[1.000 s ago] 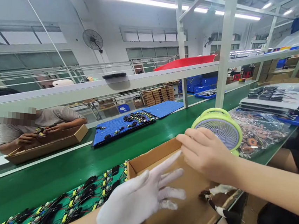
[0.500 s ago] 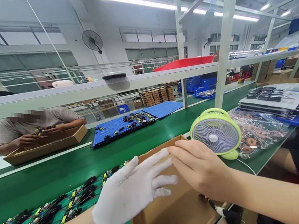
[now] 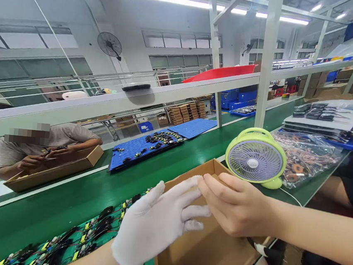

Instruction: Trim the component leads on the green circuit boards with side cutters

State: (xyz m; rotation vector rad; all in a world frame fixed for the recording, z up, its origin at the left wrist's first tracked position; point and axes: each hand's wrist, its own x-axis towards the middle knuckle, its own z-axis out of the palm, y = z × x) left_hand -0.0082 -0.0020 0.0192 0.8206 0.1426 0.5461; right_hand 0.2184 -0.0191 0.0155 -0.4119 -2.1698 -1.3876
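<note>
A white cloth glove (image 3: 144, 233) covers my left hand (image 3: 158, 222), which is stretched out with its fingers apart and the thumb raised. Bare and coming in from the right, my right hand (image 3: 235, 205) pinches the glove at the tip of one finger. Both hands are above a cardboard box (image 3: 211, 252), whose inside they partly hide. To the left of my gloved hand, green circuit boards (image 3: 83, 240) with black cables and yellow parts lie in rows on the green bench.
A lime-green fan (image 3: 255, 156) stands behind the box, beside a plastic bag of copper coils (image 3: 305, 161). Blue mats (image 3: 143, 150) hold small components. Across the bench, a co-worker (image 3: 53, 149) handles parts over another cardboard box (image 3: 57, 169). A metal post (image 3: 266, 66) rises behind the fan.
My right hand has shifted slightly right and its fingers have curled more at the glove's fingertip. My left hand has moved slightly right, still spread.
</note>
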